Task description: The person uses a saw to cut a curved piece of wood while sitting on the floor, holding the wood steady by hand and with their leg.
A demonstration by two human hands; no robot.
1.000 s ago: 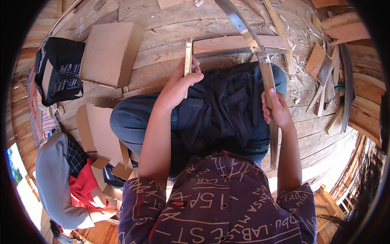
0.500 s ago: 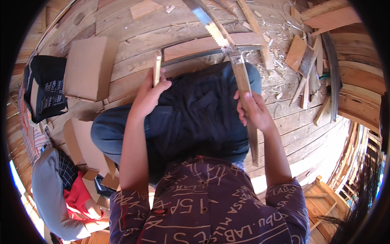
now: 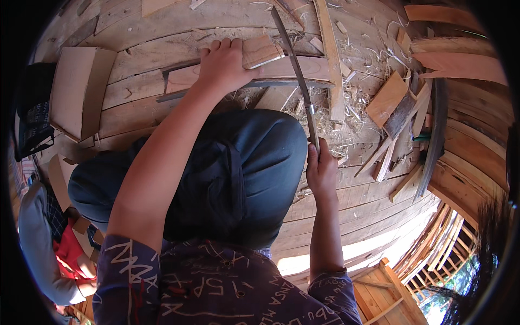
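Observation:
My left hand (image 3: 225, 67) is pressed down over a short wooden block (image 3: 262, 51), its fingers wrapped around the block's left part. Under the block lies a long reddish-brown plank (image 3: 184, 78) with dark edging, flat on the floor. My right hand (image 3: 322, 167) grips the handle of a handsaw. The saw's blade (image 3: 294, 57) shows almost edge-on, crossing above the plank just right of the block's cut end. A narrow gap seems to part blade and block. My bent knee (image 3: 271, 135) rises between the two hands.
A wooden strip (image 3: 329, 59) lies right of the saw, among curled shavings. Offcuts (image 3: 390, 100) are piled farther right. On the left are a cardboard box (image 3: 78, 95) and a black bag (image 3: 35, 111). A person in a grey sleeve (image 3: 40, 244) is at lower left.
My left hand has reached forward and set the block on the plank. The saw has turned edge-on and come beside the block. My knee has shifted, and the whole view has swung.

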